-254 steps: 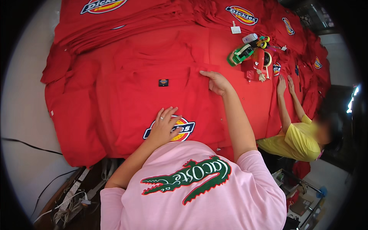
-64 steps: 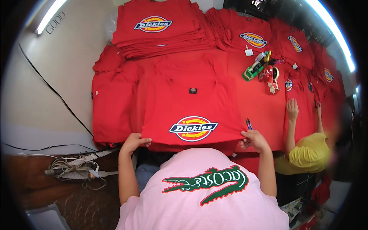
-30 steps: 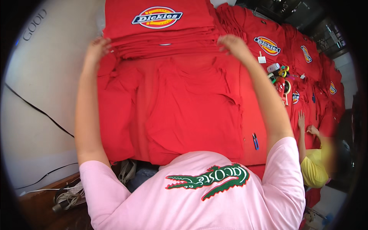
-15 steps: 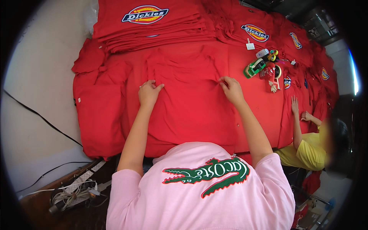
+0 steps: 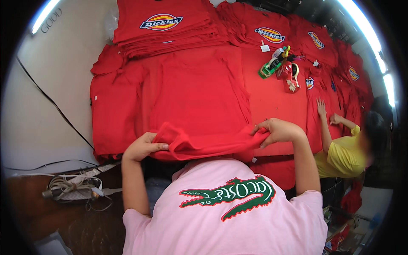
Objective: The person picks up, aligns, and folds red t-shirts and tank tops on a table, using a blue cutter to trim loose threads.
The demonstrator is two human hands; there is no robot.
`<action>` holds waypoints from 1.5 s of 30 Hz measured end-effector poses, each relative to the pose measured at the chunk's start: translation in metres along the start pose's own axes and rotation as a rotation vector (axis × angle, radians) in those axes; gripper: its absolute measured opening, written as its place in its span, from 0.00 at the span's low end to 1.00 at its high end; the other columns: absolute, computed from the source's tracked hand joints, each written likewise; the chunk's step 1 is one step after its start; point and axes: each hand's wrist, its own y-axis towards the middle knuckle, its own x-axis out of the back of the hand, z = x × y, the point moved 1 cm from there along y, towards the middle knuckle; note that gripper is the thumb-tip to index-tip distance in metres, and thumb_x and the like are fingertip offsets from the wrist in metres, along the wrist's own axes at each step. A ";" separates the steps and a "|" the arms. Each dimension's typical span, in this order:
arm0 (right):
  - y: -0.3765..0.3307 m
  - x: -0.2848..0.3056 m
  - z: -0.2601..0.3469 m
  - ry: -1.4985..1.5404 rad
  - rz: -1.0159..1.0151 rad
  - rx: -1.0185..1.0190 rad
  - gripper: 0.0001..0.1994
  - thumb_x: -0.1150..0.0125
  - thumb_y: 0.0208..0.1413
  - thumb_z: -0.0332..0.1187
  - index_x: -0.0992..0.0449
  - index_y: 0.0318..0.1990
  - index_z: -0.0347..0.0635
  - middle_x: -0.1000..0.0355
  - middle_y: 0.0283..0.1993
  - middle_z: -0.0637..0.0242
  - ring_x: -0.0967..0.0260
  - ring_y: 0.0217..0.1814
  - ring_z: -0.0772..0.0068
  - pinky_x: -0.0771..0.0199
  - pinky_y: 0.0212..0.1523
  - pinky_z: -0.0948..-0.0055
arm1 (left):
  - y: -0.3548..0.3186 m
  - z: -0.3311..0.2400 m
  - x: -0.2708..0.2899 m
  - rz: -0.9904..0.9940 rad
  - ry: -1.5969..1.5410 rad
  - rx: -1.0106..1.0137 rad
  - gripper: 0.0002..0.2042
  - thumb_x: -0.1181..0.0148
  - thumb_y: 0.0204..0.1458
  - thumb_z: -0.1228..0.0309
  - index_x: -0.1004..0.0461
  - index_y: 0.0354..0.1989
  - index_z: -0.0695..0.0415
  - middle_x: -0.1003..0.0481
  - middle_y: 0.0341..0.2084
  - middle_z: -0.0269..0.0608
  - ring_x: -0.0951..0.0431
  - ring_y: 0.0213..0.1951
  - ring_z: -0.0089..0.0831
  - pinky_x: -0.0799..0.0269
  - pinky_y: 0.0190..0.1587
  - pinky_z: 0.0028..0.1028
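A red T-shirt [image 5: 195, 93] lies flat, plain side up, on a table covered with red shirts. My left hand [image 5: 143, 147] pinches its near hem at the left corner. My right hand [image 5: 278, 130] pinches the same hem at the right corner. The hem [image 5: 208, 146] is lifted off the table into a loose fold between both hands. Below them is my pink shirt [image 5: 229, 212] with a green crocodile print.
A stack of folded red shirts [image 5: 165, 29] with an oval badge print lies behind, and more stacks [image 5: 272, 36] run to the right. A green tape dispenser [image 5: 269, 68] and small tools [image 5: 291, 76] sit right. A co-worker in yellow [image 5: 342, 155] handles shirts. Cables [image 5: 72, 189] lie left.
Both hands have moved back from the middle of the shirt to its near edge, have taken hold of the hem and have lifted it.
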 end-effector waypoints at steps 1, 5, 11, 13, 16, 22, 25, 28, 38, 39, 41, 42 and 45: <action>-0.014 0.000 0.002 -0.195 0.036 -0.056 0.26 0.22 0.41 0.27 0.17 0.53 0.40 0.17 0.49 0.54 0.19 0.51 0.54 0.22 0.56 0.58 | -0.013 -0.009 -0.002 -0.109 0.211 0.037 0.14 0.35 0.60 0.71 0.18 0.52 0.62 0.16 0.43 0.33 0.20 0.43 0.19 0.26 0.48 0.24; -0.044 0.049 0.037 -0.422 -0.901 0.086 0.20 0.39 0.42 0.15 0.16 0.45 0.40 0.18 0.45 0.54 0.19 0.48 0.53 0.20 0.52 0.63 | -0.053 -0.098 -0.033 -0.730 0.634 -0.521 0.13 0.47 0.63 0.76 0.18 0.51 0.61 0.16 0.37 0.32 0.24 0.30 0.17 0.32 0.31 0.21; -0.134 0.021 0.124 -0.614 -1.298 0.614 0.26 0.35 0.44 0.20 0.18 0.54 0.50 0.19 0.44 0.60 0.22 0.43 0.57 0.22 0.49 0.63 | -0.122 -0.098 -0.108 -1.149 0.653 -1.235 0.17 0.56 0.61 0.87 0.28 0.57 0.67 0.18 0.44 0.48 0.18 0.37 0.33 0.22 0.48 0.33; -0.141 -0.033 0.099 -0.454 -0.825 0.523 0.26 0.35 0.42 0.21 0.18 0.53 0.49 0.20 0.42 0.59 0.22 0.43 0.55 0.23 0.46 0.60 | -0.125 -0.054 -0.140 -0.905 1.159 -0.888 0.19 0.53 0.50 0.85 0.22 0.50 0.66 0.19 0.41 0.53 0.18 0.47 0.49 0.24 0.54 0.42; -0.184 -0.078 0.062 -0.078 0.064 0.438 0.22 0.35 0.40 0.21 0.15 0.47 0.46 0.20 0.38 0.60 0.22 0.40 0.55 0.23 0.41 0.59 | -0.153 -0.006 -0.164 0.016 0.909 0.200 0.18 0.50 0.47 0.84 0.18 0.45 0.64 0.19 0.34 0.51 0.16 0.32 0.42 0.22 0.39 0.41; -0.269 -0.011 0.067 0.253 0.486 0.775 0.13 0.35 0.57 0.25 0.15 0.49 0.33 0.21 0.32 0.58 0.25 0.25 0.59 0.17 0.43 0.65 | -0.284 -0.053 -0.159 0.098 0.651 -0.703 0.11 0.38 0.52 0.79 0.15 0.43 0.60 0.17 0.34 0.41 0.18 0.28 0.38 0.23 0.34 0.31; -0.284 0.000 0.081 0.281 0.665 1.095 0.10 0.40 0.66 0.25 0.14 0.47 0.30 0.24 0.30 0.64 0.29 0.23 0.69 0.14 0.44 0.70 | -0.303 -0.084 -0.167 0.530 0.635 -0.881 0.13 0.47 0.67 0.74 0.14 0.43 0.64 0.14 0.37 0.46 0.20 0.26 0.25 0.25 0.39 0.23; -0.274 0.017 0.098 0.390 0.409 1.166 0.10 0.40 0.64 0.18 0.15 0.49 0.30 0.29 0.32 0.64 0.26 0.33 0.73 0.11 0.51 0.62 | -0.307 -0.089 -0.171 0.462 0.598 -1.044 0.14 0.51 0.68 0.78 0.14 0.43 0.65 0.14 0.38 0.47 0.21 0.27 0.19 0.25 0.40 0.20; -0.035 0.060 0.036 0.422 -0.777 0.377 0.19 0.31 0.60 0.27 0.22 0.59 0.35 0.23 0.49 0.68 0.28 0.51 0.77 0.29 0.55 0.74 | -0.056 -0.089 -0.016 -0.589 0.047 -0.742 0.14 0.42 0.66 0.71 0.20 0.58 0.59 0.20 0.35 0.32 0.23 0.28 0.21 0.29 0.31 0.23; 0.000 0.063 0.016 0.440 -0.807 0.317 0.19 0.30 0.59 0.27 0.21 0.58 0.37 0.22 0.51 0.66 0.27 0.53 0.75 0.28 0.56 0.74 | -0.010 -0.077 0.006 -0.609 -0.047 -0.786 0.16 0.41 0.65 0.72 0.23 0.61 0.58 0.19 0.37 0.33 0.20 0.31 0.23 0.26 0.36 0.24; 0.063 0.052 -0.052 0.295 -0.871 0.228 0.20 0.29 0.56 0.26 0.20 0.57 0.39 0.21 0.52 0.64 0.26 0.52 0.72 0.26 0.55 0.73 | 0.070 -0.034 0.046 -0.730 -0.121 -0.700 0.22 0.39 0.63 0.77 0.30 0.65 0.62 0.22 0.55 0.43 0.17 0.44 0.28 0.22 0.48 0.27; 0.089 0.037 -0.081 0.133 -0.895 0.196 0.21 0.29 0.55 0.26 0.20 0.57 0.40 0.21 0.50 0.63 0.25 0.51 0.72 0.25 0.53 0.72 | 0.104 -0.004 0.057 -0.820 -0.091 -0.595 0.23 0.37 0.60 0.75 0.30 0.65 0.58 0.22 0.53 0.37 0.19 0.45 0.24 0.26 0.42 0.24; 0.115 -0.034 -0.140 0.211 -0.809 -0.037 0.22 0.27 0.51 0.25 0.20 0.55 0.39 0.21 0.47 0.61 0.24 0.48 0.67 0.22 0.51 0.67 | 0.150 0.076 0.053 -0.736 0.020 -0.344 0.20 0.35 0.59 0.74 0.25 0.60 0.60 0.19 0.49 0.38 0.20 0.49 0.25 0.25 0.47 0.25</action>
